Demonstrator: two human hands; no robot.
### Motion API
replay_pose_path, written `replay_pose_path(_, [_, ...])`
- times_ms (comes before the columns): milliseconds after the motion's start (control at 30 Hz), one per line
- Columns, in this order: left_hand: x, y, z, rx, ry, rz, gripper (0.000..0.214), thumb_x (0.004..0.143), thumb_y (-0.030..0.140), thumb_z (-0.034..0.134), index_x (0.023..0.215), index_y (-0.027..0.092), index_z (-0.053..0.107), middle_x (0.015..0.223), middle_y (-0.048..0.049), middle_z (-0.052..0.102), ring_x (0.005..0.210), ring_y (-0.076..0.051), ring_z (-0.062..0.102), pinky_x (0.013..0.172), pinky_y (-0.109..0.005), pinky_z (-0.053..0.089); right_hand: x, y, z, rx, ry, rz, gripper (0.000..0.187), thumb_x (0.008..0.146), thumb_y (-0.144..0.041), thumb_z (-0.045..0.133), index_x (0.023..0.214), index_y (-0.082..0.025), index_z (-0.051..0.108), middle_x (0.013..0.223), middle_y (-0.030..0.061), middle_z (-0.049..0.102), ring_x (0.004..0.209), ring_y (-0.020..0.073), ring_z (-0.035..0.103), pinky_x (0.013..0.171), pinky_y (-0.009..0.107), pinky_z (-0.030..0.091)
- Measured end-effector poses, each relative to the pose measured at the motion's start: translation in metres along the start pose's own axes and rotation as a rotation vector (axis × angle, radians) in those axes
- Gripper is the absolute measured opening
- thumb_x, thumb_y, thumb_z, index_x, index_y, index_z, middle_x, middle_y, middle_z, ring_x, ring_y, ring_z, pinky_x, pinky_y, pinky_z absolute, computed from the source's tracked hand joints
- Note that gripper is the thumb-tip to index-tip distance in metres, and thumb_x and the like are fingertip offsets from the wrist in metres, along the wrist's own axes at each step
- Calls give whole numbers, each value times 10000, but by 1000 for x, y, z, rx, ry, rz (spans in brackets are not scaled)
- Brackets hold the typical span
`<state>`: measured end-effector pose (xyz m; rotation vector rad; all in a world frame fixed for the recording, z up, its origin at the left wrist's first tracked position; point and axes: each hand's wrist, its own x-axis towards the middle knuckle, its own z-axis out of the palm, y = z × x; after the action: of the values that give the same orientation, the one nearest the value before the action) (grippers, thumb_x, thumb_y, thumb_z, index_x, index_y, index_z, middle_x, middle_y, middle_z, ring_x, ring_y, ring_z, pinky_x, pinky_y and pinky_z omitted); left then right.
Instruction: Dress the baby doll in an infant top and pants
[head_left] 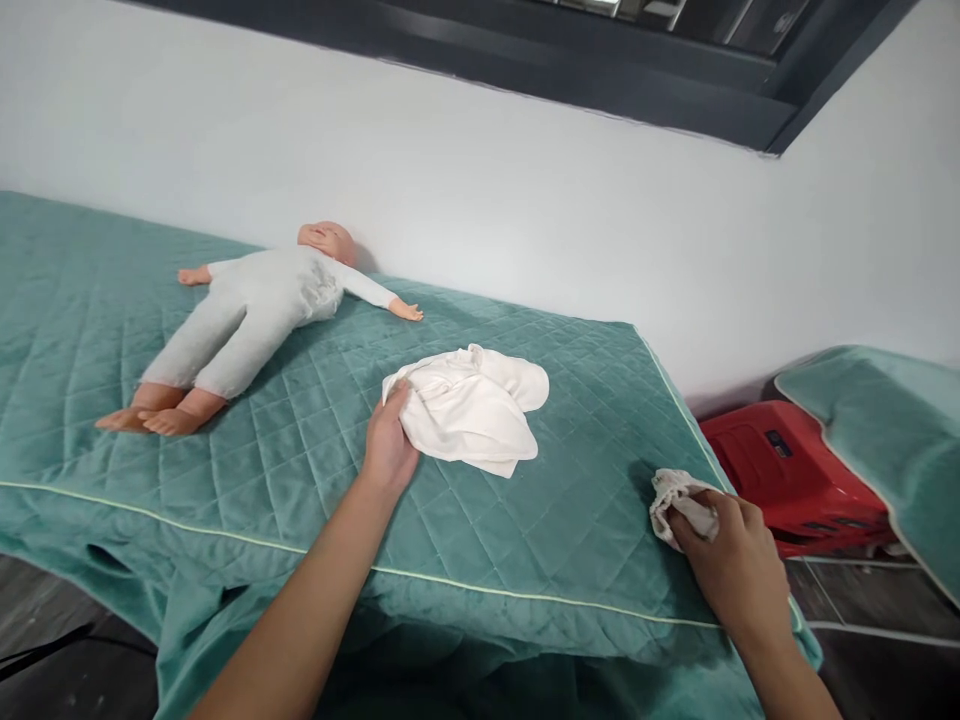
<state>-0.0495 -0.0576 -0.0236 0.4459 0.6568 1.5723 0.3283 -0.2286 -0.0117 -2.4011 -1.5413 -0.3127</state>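
Observation:
My left hand (388, 445) rests on the left edge of a crumpled white garment (472, 405), its fingers curled onto the cloth. That garment lies in the middle of a green quilted bed cover (225, 470). My right hand (731, 565) is closed round a small bunched-up pale cloth (679, 500) near the bed's right front corner. A baby doll (247, 315) in a light grey suit lies on its back at the far side of the bed, arms spread, head toward the wall.
A white wall (525, 200) runs behind the bed, with a dark window frame (600, 60) above. To the right stand a red plastic object (787, 470) on the floor and another green-covered surface (885, 430). Dark floor shows below the bed.

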Motion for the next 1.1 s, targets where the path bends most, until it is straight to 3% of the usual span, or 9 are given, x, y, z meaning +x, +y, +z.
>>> replay_pose_path(133, [1,-1,0,-1,-11,-4,350,837,359,755,1123,159,735,1303,-117,705,1308,-311,601,1155,-446,471,22,7,-14,82,-7,-12,504,807,-605,483,1115,-229,617,1130,148,601,1035,381,627,813,507,516])
replay_pose_path(233, [1,-1,0,-2,-2,-3,343,838,359,754,1117,161,734,1321,-116,696,1306,-309,603,1159,-442,467,44,6,-37,114,142,38,484,781,-595,525,1068,-214,612,1076,163,597,1062,395,604,838,504,491])
replay_pose_path(300, [0,0,1,5,8,-4,335,840,358,751,1111,161,737,1331,-115,690,1310,-311,600,1158,-437,469,59,2,-50,115,201,55,464,826,-576,527,1109,-217,605,1111,183,596,1115,413,581,866,511,468])
replay_pose_path(367, [0,1,1,17,15,-4,329,838,358,753,1104,165,740,1319,-113,697,1314,-312,597,1151,-436,478,74,-5,-55,128,173,39,470,883,-565,509,1184,-214,596,1195,214,583,1144,421,572,857,508,461])
replay_pose_path(567, [-1,2,3,35,-6,-5,345,827,367,760,1110,171,736,1286,-116,714,1324,-313,589,1137,-444,491,100,-19,-15,80,15,-171,457,918,-543,522,1229,-233,649,1242,238,590,1024,417,597,717,484,452])
replay_pose_path(700, [-1,2,2,43,-12,-8,344,845,372,743,1117,161,735,1296,-124,707,1326,-314,588,1143,-440,485,98,-19,10,26,-16,-133,491,921,-563,508,1274,-251,642,1136,229,629,941,418,604,666,486,426])
replay_pose_path(900, [0,1,2,51,-2,-9,334,837,364,750,1099,158,740,1286,-121,712,1298,-318,607,1135,-438,492,91,-20,14,14,-30,-55,561,946,-589,446,1347,-222,583,1279,270,577,1132,481,559,775,571,433])
replay_pose_path(1000, [0,1,1,46,-10,-18,334,833,375,754,1093,166,737,1273,-119,717,1271,-307,626,1115,-429,503,91,-16,11,68,-18,-95,544,938,-561,487,1337,-203,577,1383,267,534,1235,492,522,872,592,440])
replay_pose_path(1100, [1,-1,-1,72,47,64,313,802,349,786,1072,202,723,1191,-82,748,1178,-276,677,1067,-408,524,94,-9,3,89,28,-181,468,923,-491,550,1287,-201,594,1430,253,514,1288,461,515,968,582,439])
